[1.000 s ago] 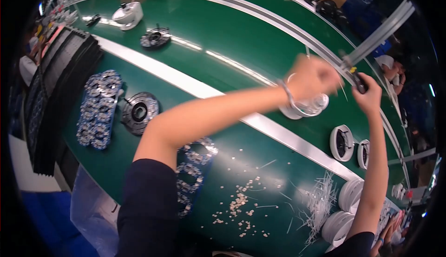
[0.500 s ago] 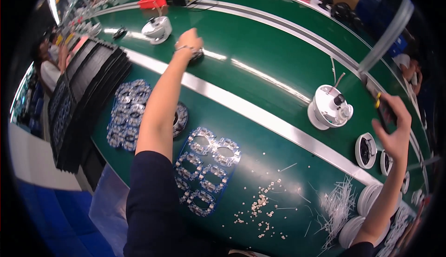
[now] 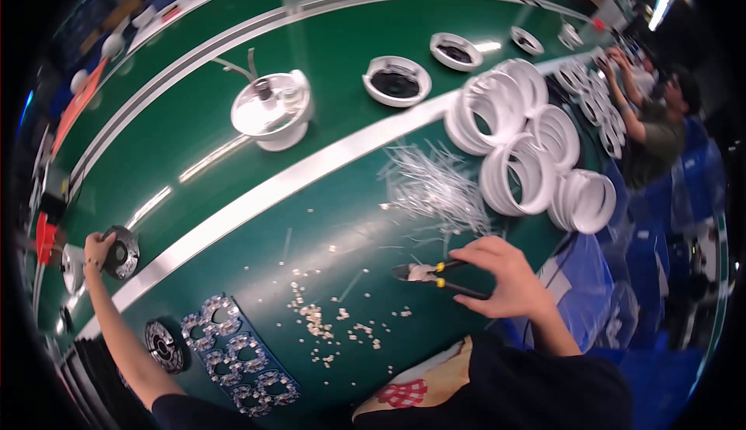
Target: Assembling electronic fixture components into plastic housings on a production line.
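At the far left, my left hand [image 3: 97,249] grips the edge of a black round disc [image 3: 122,254] with a hole in its middle, tilted up over the green surface. My right hand [image 3: 505,276] is closed round cutting pliers [image 3: 423,273] with black and yellow handles, their jaws pointing left above the bench. Small pale bits [image 3: 315,321] lie scattered left of the pliers. A second black disc [image 3: 165,346] rests near my left forearm, beside a panel of blue ring-shaped circuit boards [image 3: 241,356]. Beyond the pliers lies a heap of thin white strips [image 3: 435,189].
Stacks of white rings [image 3: 517,173] stand to the right. Past the pale strip, a white housing with wires [image 3: 272,111] and white bowls with black insides [image 3: 396,82] sit on the green surface. A co-worker [image 3: 660,119] is at the far right.
The view has swung to the right. My right hand has come back from the far right with the pliers, now over the bench. My left hand now tilts the disc up.
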`<state>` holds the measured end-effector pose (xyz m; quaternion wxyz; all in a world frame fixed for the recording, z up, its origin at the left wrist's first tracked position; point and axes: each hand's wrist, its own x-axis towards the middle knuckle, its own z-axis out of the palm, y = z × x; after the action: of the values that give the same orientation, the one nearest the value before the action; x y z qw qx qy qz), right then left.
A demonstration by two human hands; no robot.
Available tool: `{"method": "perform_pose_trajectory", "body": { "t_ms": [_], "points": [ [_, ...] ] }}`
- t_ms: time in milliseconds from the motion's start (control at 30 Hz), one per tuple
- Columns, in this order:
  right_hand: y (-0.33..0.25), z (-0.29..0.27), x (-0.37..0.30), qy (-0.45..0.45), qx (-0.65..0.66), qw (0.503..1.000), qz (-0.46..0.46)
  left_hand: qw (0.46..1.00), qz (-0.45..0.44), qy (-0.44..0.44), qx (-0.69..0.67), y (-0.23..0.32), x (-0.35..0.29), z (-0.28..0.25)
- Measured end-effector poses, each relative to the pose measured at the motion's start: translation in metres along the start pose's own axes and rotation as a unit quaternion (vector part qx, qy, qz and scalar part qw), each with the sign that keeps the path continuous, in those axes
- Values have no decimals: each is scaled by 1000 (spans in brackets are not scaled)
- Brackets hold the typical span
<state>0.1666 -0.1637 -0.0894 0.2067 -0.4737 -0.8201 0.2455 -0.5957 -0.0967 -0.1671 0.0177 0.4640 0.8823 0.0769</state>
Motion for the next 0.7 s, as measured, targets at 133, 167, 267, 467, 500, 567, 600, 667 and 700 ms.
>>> {"method": "perform_pose_trajectory", "body": {
  "t_ms": [133, 167, 267, 467, 500, 567, 600, 667, 700],
  "points": [
    [21, 27, -42, 52, -56, 997, 13, 982, 142, 70, -104, 16, 17, -7],
    [23, 34, -49, 65, -74, 995, 14, 968, 189, 84, -140, 17, 21, -14],
    [33, 52, -58, 102, -90, 991, 14, 930, 224, 108, -269, 62, 3, -38],
    [42, 56, -59, 114, -117, 987, -11, 718, 67, -68, -689, 250, -252, -64],
    [46, 54, -59, 119, -131, 984, -4, 683, 61, -120, -718, 278, -288, -53],
    [44, 46, -52, 189, -90, 977, -45, 578, -24, -252, -776, 286, -351, -46],
    [43, 36, -44, 256, -78, 961, -61, 492, -20, -304, -816, 293, -373, -37],
    [45, 12, -27, 365, -101, 923, -68, 451, -101, -303, -834, 295, -402, -14],
    [48, 2, -15, 370, -134, 918, -50, 435, -158, -259, -848, 294, -414, -6]
  ]
}}
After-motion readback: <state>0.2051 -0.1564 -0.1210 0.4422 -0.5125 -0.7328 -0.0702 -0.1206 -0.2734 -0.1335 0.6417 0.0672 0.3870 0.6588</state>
